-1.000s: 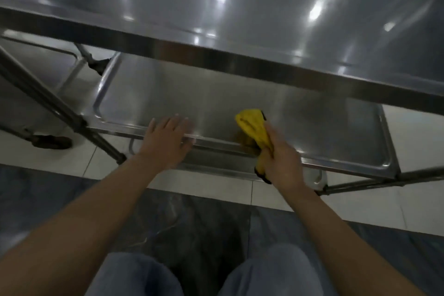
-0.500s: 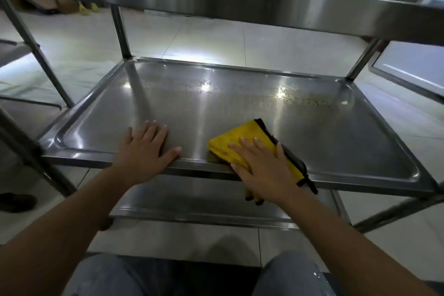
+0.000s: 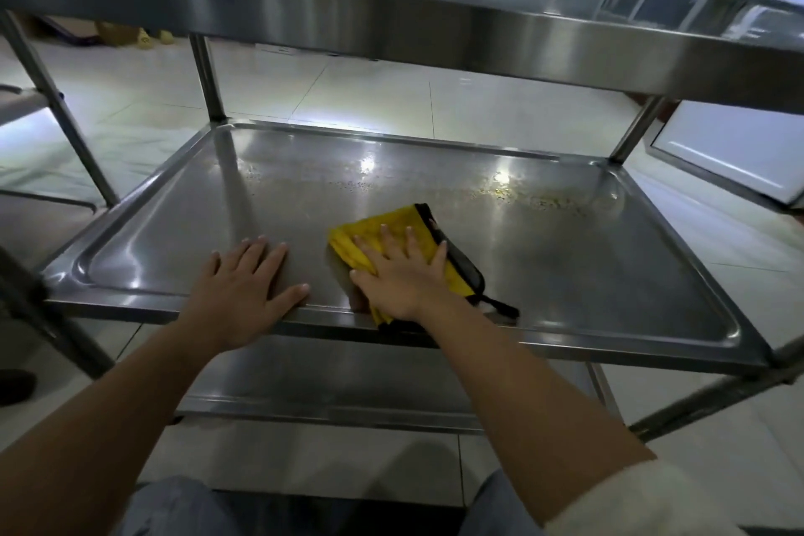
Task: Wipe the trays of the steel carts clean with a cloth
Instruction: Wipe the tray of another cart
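The middle steel tray (image 3: 587, 265) of the cart fills the view, with yellowish specks along its far side. A folded yellow cloth with a black edge (image 3: 370, 231) lies on the tray near its front rim. My right hand (image 3: 402, 274) presses flat on the cloth with fingers spread and straight. My left hand (image 3: 243, 283) rests flat on the tray just left of the cloth, fingers straight, thumb along the front rim.
The cart's top tray (image 3: 435, 17) hangs overhead and a lower tray (image 3: 348, 396) sits beneath. Upright posts (image 3: 209, 78) stand at the corners. Another cart (image 3: 26, 100) is on the left, a white panel (image 3: 731, 152) on the right, and tiled floor around.
The view rose from under the top tray to the middle tray. My right hand went from gripping the cloth to pressing it flat, and pushed it farther onto the tray.
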The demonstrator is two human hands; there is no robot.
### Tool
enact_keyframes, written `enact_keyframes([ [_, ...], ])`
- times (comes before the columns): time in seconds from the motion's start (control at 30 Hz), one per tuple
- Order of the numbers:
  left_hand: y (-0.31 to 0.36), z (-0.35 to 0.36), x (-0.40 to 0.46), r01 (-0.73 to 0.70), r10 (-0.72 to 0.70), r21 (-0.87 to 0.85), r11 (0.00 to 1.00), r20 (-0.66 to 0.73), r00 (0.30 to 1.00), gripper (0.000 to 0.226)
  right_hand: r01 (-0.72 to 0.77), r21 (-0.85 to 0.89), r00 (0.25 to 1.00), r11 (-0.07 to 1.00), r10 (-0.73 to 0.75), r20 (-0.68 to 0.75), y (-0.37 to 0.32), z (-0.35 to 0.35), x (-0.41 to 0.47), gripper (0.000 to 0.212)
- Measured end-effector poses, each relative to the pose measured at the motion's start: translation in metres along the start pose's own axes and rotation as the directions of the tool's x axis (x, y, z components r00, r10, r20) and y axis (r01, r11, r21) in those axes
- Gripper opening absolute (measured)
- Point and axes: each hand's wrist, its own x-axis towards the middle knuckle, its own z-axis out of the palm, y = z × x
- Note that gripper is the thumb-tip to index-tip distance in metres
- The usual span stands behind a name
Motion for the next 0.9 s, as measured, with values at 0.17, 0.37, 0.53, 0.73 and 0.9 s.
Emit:
enact_keyframes([
  [0.17, 0.001, -0.007, -0.002, -0.019, 0.019, -0.033, 0.999, 0.014, 1.000, 0.097, -0.014, 0.001, 0.999, 1.000, 0.014, -0.028, 0.038, 0.000, -0.009, 0.059],
  [0.37, 0.030, -0.023, 0.007, 0.084, -0.082, -0.015, 0.996, 0.121, 0.989, 0.080, -0.332, 0.044, 0.939, 0.942, 0.335, -0.079, 0.160, -0.006, -0.054, 0.063],
  [0.53, 0.120, -0.023, 0.028, -0.037, 0.043, -0.063, 0.997, 0.088, 0.995, 0.071, -0.422, 0.073, 0.894, 0.904, 0.428, -0.132, 0.170, 0.000, -0.067, 0.060],
  [0.73, 0.209, -0.016, 0.052, -0.134, 0.146, -0.147, 0.980, 0.079, 0.986, 0.071, -0.393, 0.083, 0.908, 0.916, 0.401, -0.119, 0.169, 0.001, -0.066, 0.059],
  [0.9, 0.238, 0.000, 0.054, -0.189, 0.191, -0.129, 0.974, 0.009, 0.981, 0.070, -0.233, 0.042, 0.966, 0.972, 0.236, -0.103, 0.189, 0.000, -0.072, 0.054],
])
